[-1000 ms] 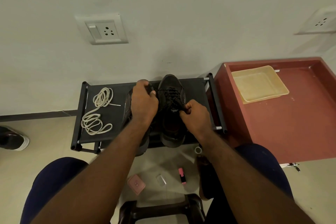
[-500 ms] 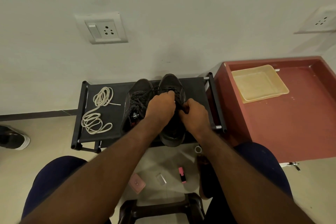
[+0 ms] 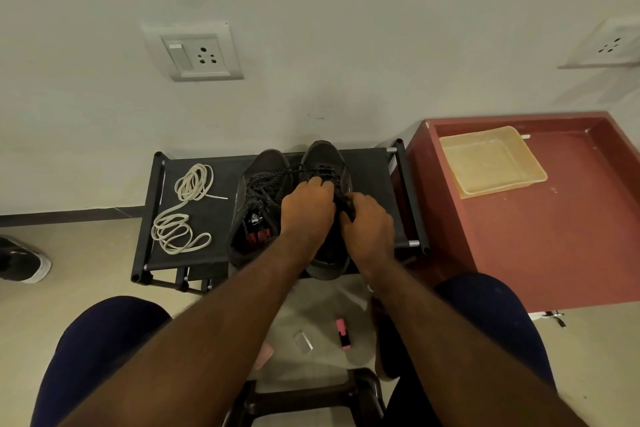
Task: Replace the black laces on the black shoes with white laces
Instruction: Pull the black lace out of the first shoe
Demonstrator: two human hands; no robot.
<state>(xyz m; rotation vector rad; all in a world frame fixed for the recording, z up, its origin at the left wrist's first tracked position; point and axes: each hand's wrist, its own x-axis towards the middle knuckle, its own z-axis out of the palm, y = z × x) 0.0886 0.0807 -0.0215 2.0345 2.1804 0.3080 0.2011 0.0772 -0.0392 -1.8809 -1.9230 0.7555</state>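
Unlacing step: left hand (image 3: 306, 208) and right hand (image 3: 367, 222) were both curled onto the black laces (image 3: 273, 180) over the right shoe (image 3: 325, 156) on the rack (image 3: 367, 166), white laces (image 3: 183, 211) lay coiled at left; next move probably needs lace drawn out eyelet by eyelet.

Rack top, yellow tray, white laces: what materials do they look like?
Rack top: looks like dark matte fabric stretched between black tubes; weave too small to confirm. Yellow tray: probably translucent plastic, moulded rim, slight sheen. White laces: likely woven textile cord, matte off-white, lying limp in loose coils.
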